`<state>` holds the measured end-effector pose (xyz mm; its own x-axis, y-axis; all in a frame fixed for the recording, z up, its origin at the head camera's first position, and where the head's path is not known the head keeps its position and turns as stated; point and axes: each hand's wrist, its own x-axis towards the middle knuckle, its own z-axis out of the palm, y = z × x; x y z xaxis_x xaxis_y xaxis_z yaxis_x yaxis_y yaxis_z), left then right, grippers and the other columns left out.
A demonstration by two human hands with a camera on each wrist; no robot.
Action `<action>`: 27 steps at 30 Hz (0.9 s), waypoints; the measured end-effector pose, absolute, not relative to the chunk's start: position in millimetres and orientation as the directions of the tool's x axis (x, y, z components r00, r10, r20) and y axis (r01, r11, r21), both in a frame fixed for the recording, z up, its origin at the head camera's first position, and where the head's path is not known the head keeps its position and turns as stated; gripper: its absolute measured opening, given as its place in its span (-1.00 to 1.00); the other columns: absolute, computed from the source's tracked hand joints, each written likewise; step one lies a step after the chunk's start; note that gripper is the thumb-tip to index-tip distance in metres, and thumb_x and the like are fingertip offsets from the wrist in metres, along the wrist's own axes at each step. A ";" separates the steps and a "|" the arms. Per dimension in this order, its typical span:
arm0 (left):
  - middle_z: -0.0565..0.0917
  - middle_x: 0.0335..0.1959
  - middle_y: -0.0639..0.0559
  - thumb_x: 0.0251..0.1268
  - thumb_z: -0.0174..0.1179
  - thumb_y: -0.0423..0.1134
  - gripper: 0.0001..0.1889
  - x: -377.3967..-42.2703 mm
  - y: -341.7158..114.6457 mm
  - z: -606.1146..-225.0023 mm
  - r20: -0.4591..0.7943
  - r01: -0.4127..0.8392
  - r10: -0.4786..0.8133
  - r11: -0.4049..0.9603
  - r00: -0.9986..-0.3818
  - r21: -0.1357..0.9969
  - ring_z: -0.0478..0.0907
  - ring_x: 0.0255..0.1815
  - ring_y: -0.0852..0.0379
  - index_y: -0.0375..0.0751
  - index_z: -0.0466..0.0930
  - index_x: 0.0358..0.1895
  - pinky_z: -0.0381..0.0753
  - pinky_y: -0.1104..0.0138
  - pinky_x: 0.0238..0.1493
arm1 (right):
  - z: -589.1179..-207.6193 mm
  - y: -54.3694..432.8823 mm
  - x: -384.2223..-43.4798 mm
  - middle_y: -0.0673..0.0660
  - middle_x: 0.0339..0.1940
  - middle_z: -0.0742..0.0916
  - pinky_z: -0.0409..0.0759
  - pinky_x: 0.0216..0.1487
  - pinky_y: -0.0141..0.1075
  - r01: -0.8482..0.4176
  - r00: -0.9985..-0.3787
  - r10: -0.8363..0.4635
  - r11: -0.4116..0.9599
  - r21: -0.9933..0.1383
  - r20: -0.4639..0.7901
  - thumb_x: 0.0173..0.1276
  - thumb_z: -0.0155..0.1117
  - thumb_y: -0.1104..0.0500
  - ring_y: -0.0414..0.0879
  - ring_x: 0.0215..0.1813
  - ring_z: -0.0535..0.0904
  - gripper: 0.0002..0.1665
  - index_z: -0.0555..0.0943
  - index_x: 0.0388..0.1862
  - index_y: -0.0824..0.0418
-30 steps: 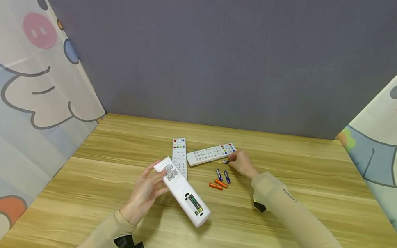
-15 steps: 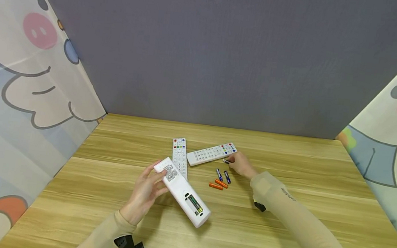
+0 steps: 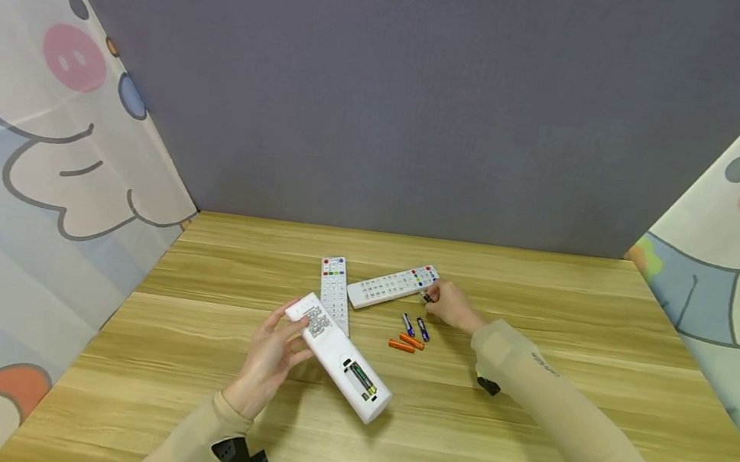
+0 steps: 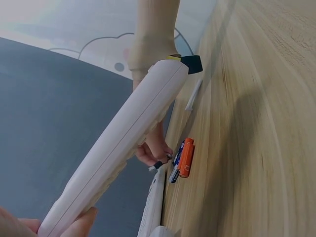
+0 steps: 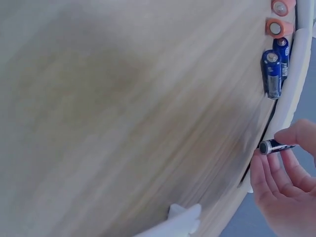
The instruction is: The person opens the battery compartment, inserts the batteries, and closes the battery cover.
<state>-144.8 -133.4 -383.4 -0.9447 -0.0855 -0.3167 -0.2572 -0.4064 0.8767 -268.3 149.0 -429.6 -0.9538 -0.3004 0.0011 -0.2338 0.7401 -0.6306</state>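
Note:
My left hand (image 3: 268, 361) grips a white remote control (image 3: 335, 354) by one end, its back turned up. The battery compartment lies uncovered, with a green-and-black battery (image 3: 363, 378) in it. Over by the far remote, my right hand (image 3: 452, 307) pinches a small dark battery (image 5: 274, 146) between thumb and fingers; the right wrist view shows its end facing the camera. Close to that hand lie two blue batteries (image 3: 416, 328) and two orange batteries (image 3: 407, 343) on the table.
One white remote (image 3: 334, 288) lies face up beyond the held one, and another white remote (image 3: 392, 286) lies slantwise beside it. A white plastic piece (image 5: 178, 222) shows low in the right wrist view. A grey partition (image 3: 385, 109) rises behind the wooden table (image 3: 544, 283).
My right hand has picked up the dark battery, which was lying by the far remote and is now tilted between the fingers. The left hand and its remote have stayed almost still.

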 end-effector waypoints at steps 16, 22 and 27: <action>0.56 -0.30 0.04 0.23 -0.06 -0.46 -0.52 -145.5 -133.1 -384.3 -0.316 -0.257 -0.079 -0.415 -0.945 0.873 0.59 -0.42 0.13 -0.18 0.17 0.24 0.63 0.30 -0.33 | -423.8 148.9 -256.2 0.22 -0.40 0.58 0.55 -0.31 -0.30 -0.272 -0.942 -0.329 0.638 -0.721 0.065 0.01 0.17 0.46 -0.02 -0.33 0.49 -0.69 0.44 -0.20 0.47; 0.55 -0.29 0.04 0.22 -0.05 -0.46 -0.51 -145.2 -133.2 -383.8 -0.318 -0.257 -0.082 -0.417 -0.944 0.872 0.59 -0.40 0.13 -0.19 0.16 0.24 0.63 0.29 -0.31 | -422.7 149.3 -248.1 0.19 -0.40 0.57 0.54 -0.35 -0.31 -0.254 -0.943 -0.329 0.611 -0.750 0.052 0.04 0.18 0.44 -0.05 -0.35 0.48 -0.59 0.41 -0.07 0.42; 0.53 -0.26 0.02 0.21 -0.03 -0.45 -0.49 -145.4 -133.4 -383.1 -0.320 -0.255 -0.090 -0.422 -0.943 0.870 0.59 -0.38 0.13 -0.18 0.14 0.25 0.62 0.28 -0.27 | -420.1 148.2 -240.6 0.18 -0.40 0.56 0.55 -0.33 -0.29 -0.284 -0.932 -0.353 0.577 -0.766 0.079 0.05 0.19 0.44 -0.05 -0.36 0.49 -0.56 0.41 -0.03 0.43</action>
